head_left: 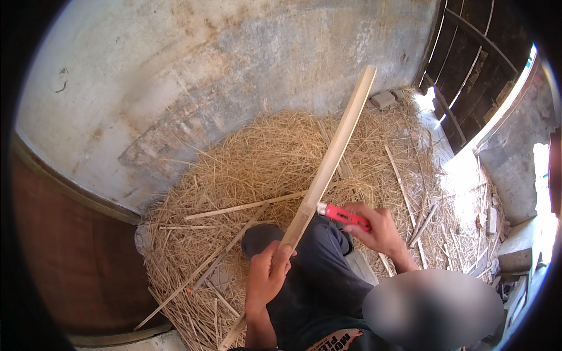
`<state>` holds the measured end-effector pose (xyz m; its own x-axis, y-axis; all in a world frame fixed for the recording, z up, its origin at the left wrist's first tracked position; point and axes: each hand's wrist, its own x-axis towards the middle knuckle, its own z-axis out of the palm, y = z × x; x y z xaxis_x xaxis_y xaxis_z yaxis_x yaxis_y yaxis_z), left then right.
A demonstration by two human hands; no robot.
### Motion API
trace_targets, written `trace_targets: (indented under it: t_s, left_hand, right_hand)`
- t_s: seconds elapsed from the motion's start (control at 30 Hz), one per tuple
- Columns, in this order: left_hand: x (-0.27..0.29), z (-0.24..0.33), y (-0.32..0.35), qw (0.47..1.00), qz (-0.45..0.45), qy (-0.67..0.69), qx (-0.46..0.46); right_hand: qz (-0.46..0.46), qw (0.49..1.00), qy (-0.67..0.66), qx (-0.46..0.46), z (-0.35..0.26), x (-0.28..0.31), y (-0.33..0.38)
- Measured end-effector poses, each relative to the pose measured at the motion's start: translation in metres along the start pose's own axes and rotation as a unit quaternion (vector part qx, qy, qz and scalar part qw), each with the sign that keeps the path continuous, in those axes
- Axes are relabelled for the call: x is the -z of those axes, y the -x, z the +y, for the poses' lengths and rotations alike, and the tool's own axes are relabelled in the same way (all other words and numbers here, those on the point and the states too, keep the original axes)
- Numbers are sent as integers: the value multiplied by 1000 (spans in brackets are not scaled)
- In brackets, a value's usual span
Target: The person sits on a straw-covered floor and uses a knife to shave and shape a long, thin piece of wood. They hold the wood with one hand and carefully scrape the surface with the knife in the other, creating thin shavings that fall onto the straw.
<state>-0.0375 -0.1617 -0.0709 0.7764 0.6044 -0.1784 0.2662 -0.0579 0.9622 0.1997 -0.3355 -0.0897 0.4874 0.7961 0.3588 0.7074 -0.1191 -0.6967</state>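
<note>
A long pale strip of split bamboo or wood (336, 149) slants up from my lap toward the wall, its far end raised above the straw. My left hand (269, 278) is closed around its lower part, thumb on top. In my right hand (377, 231) is a red utility knife (346, 216), with the fingers wrapped round its body. The knife's front end is at the strip's right edge, just above a darker band on the strip. Whether the blade bites into it I cannot tell. Below the strip are my legs in dark trousers (328, 257).
Straw and shavings (257, 152) cover the floor, with several loose thin strips (243, 206) lying across them. A stained plaster wall (234, 64) rises behind. Dark wooden boards (474, 64) stand at the far right, a brown panel (64, 251) at the left. A blurred oval covers the lower right.
</note>
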Motion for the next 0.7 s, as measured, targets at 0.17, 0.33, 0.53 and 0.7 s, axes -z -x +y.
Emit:
trace_targets:
  t_s: [0.17, 0.33, 0.53, 0.7]
  left_hand:
    - [-2, -5, -4, 1000, -12, 22, 14]
    - [-3, 4, 1, 999, -15, 30, 33]
    - [-10, 10, 3, 1000, -11, 3, 20]
    - [-8, 14, 4, 999, 0, 18, 35]
  right_hand:
    - [-20, 998, 10, 54, -2, -13, -1]
    - [-54, 997, 49, 35, -13, -11, -13]
    - [-53, 996, 40, 56, -16, -7, -22]
    - [-48, 996, 45, 66, -20, -5, -26]
